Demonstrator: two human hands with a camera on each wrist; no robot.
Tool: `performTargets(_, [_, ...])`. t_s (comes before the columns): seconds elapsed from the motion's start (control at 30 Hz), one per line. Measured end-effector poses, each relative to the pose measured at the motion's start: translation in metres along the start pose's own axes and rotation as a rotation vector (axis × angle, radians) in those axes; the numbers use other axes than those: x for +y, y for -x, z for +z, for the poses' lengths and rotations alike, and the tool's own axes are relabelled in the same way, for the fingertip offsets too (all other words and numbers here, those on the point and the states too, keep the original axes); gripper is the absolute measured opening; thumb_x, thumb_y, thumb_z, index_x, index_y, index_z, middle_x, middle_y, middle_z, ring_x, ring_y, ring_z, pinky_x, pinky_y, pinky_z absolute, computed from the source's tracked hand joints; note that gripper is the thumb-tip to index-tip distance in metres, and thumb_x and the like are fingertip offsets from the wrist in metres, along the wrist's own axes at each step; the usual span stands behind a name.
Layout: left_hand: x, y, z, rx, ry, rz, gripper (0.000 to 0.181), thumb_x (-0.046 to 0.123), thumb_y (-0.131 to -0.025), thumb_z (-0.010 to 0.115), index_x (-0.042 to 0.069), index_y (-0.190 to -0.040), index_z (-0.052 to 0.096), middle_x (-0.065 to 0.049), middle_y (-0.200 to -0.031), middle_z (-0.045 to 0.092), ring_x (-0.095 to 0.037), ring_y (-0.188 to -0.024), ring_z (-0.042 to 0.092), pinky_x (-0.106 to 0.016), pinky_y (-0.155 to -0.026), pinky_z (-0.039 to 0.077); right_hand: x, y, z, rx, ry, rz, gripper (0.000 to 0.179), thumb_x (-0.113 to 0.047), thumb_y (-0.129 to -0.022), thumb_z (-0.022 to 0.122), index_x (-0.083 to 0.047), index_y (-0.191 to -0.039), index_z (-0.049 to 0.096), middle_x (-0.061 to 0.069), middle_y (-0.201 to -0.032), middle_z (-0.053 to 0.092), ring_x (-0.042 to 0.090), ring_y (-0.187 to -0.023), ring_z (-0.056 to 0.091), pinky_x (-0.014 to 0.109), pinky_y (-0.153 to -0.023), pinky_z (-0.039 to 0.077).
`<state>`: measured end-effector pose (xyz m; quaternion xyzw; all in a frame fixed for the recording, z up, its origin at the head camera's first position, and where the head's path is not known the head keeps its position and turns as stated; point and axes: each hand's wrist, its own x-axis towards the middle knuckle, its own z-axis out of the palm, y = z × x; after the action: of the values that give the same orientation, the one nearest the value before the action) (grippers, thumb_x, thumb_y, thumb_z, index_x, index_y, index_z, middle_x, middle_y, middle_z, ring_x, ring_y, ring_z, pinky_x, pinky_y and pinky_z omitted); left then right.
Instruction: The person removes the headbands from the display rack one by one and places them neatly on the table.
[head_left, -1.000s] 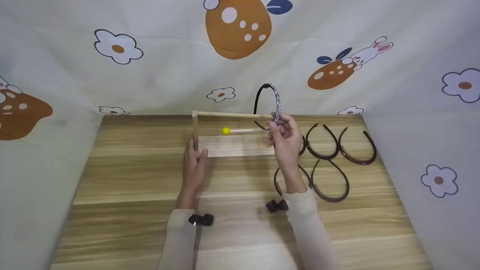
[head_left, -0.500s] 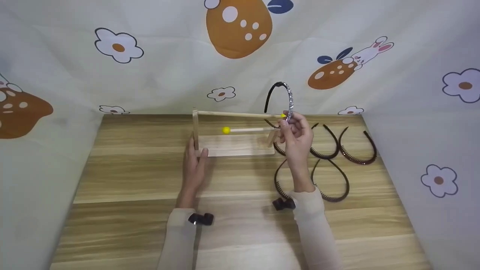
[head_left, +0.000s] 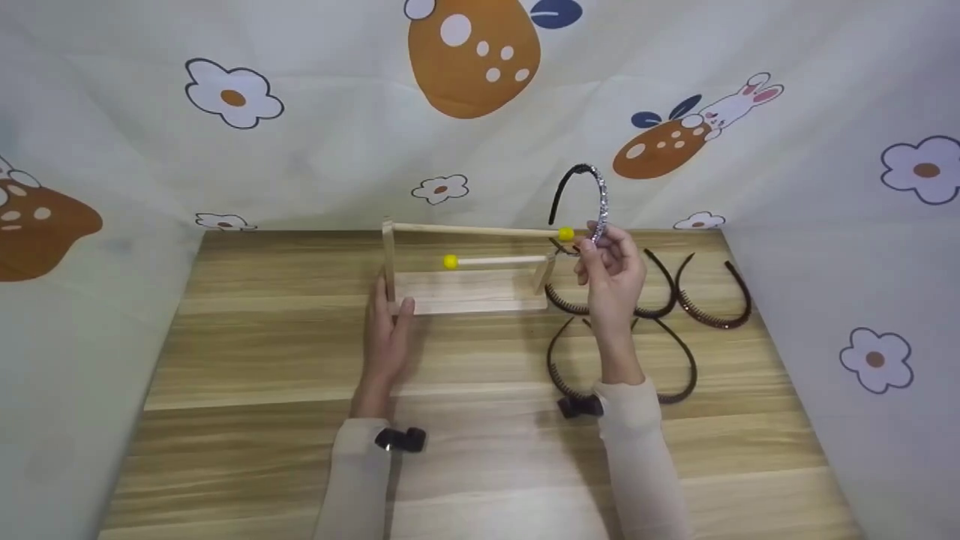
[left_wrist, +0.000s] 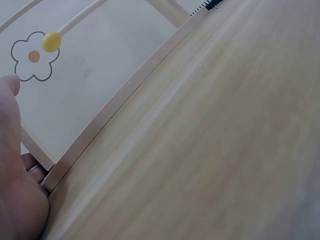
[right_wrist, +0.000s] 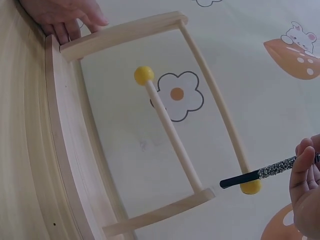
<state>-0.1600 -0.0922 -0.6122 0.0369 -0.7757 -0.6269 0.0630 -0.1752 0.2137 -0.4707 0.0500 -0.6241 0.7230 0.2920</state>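
A wooden rack has a flat base (head_left: 469,292), upright posts and two rods with yellow ball ends. My left hand (head_left: 388,341) holds the rack's left end low down, thumb in front and fingers at the outer side; the left wrist view shows its fingers (left_wrist: 35,172) at the base corner. Between thumb and fingers, my right hand (head_left: 616,281) pinches a black headband (head_left: 603,195) covered in silver glitter. That headband stands upright just right of the upper rod (head_left: 480,230). In the right wrist view its black tip (right_wrist: 235,181) overlaps the rod's yellow ball (right_wrist: 251,187).
Several dark toothed headbands, such as the far right headband (head_left: 739,300) and a nearer headband (head_left: 555,367), lie on the wood-grain table (head_left: 247,450) right of the rack. A printed cloth (head_left: 330,135) hangs behind and along both sides.
My right hand has moved rightward with the glitter headband, along the upper rod to its free end. The rod's yellow ball and the right post have come into sight. My left hand has stayed put.
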Motion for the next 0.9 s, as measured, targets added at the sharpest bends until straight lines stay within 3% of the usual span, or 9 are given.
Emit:
performTargets(0.43, [-0.001, 0.001, -0.001, 0.009, 0.004, 0.007, 0.074, 0.035, -0.117, 0.053, 0.014, -0.179, 0.018, -0.024, -0.178, 0.027, -0.044, -0.159, 0.035, -0.067, -0.126, 0.035, 0.009, -0.002, -0.012, 0.001, 0.017, -0.032, 0.017, 0.011, -0.101, 0.067, 0.011, -0.117, 0.072, 0.009, -0.093, 0.074, 0.009, -0.061, 0.059, 0.018, -0.05, 0.048])
performTargets(0.53, [0.0, 0.002, -0.001, 0.006, 0.0, 0.002, 0.074, 0.034, -0.117, 0.052, 0.013, -0.179, 0.017, -0.023, -0.179, 0.026, -0.044, -0.161, 0.033, -0.066, -0.128, 0.032, 0.008, -0.002, -0.013, 0.008, 0.016, -0.006, 0.018, 0.011, -0.101, 0.067, 0.015, -0.118, 0.07, 0.007, -0.093, 0.073, 0.009, -0.061, 0.058, 0.018, -0.05, 0.047])
performTargets(0.63, [0.0, 0.001, -0.001, 0.001, -0.004, 0.003, 0.074, 0.032, -0.117, 0.052, 0.013, -0.179, 0.017, -0.022, -0.18, 0.024, -0.043, -0.163, 0.031, -0.066, -0.13, 0.029, 0.008, -0.001, -0.016, 0.018, 0.022, 0.034, 0.019, 0.012, -0.1, 0.067, 0.014, -0.118, 0.071, 0.016, -0.096, 0.073, 0.008, -0.061, 0.058, 0.018, -0.05, 0.047])
performTargets(0.73, [0.001, 0.001, 0.0, -0.002, 0.007, 0.017, 0.073, 0.03, -0.118, 0.052, 0.016, -0.18, 0.016, -0.022, -0.179, 0.027, -0.044, -0.156, 0.038, -0.066, -0.126, 0.034, 0.008, 0.0, -0.02, 0.027, 0.036, 0.075, 0.019, 0.013, -0.099, 0.068, 0.008, -0.116, 0.073, 0.016, -0.095, 0.073, 0.008, -0.062, 0.058, 0.017, -0.051, 0.047])
performTargets(0.9, [0.001, 0.001, 0.0, 0.002, 0.009, 0.034, 0.073, 0.028, -0.118, 0.053, 0.02, -0.18, 0.016, -0.022, -0.177, 0.03, -0.04, -0.15, 0.043, -0.065, -0.12, 0.038, 0.011, 0.0, -0.031, 0.025, 0.063, 0.122, 0.021, 0.015, -0.097, 0.07, 0.007, -0.116, 0.074, 0.006, -0.096, 0.069, 0.009, -0.063, 0.059, 0.018, -0.052, 0.048])
